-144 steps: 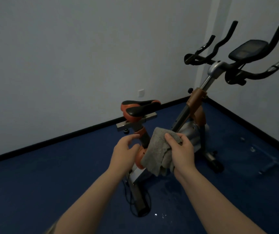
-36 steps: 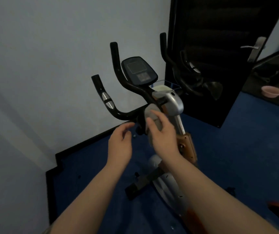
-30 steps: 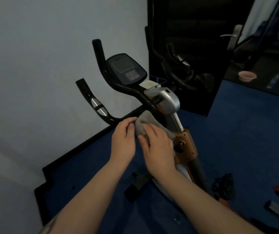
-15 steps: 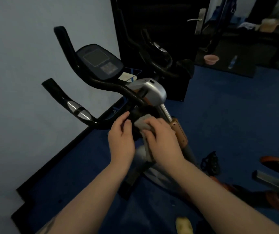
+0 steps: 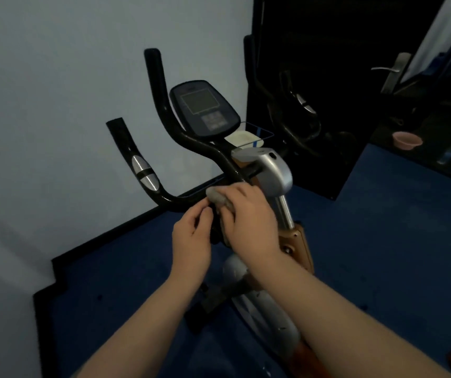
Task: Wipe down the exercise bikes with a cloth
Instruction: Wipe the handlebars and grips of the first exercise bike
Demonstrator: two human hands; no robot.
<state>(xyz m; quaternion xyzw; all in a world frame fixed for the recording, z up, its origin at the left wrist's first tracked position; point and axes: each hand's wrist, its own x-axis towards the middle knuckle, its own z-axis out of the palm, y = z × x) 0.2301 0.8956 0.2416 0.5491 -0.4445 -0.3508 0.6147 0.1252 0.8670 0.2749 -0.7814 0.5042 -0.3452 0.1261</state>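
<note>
Black handlebar (image 5: 148, 148) curves up at left, a silver band on it. Our left hand (image 5: 190, 236) sits below the bar, fingers curled, whether pinching the cloth we can't tell. Our right hand (image 5: 249, 216) clamps the grey cloth (image 5: 214, 196) on the bar's middle. Console (image 5: 204, 107) above: writing unreadable. Door (image 5: 355, 77) far right.

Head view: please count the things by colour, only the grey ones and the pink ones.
Grey: 1, the cloth under the right hand
Pink: 1, the bowl on the floor beyond the door
Total: 2
</note>
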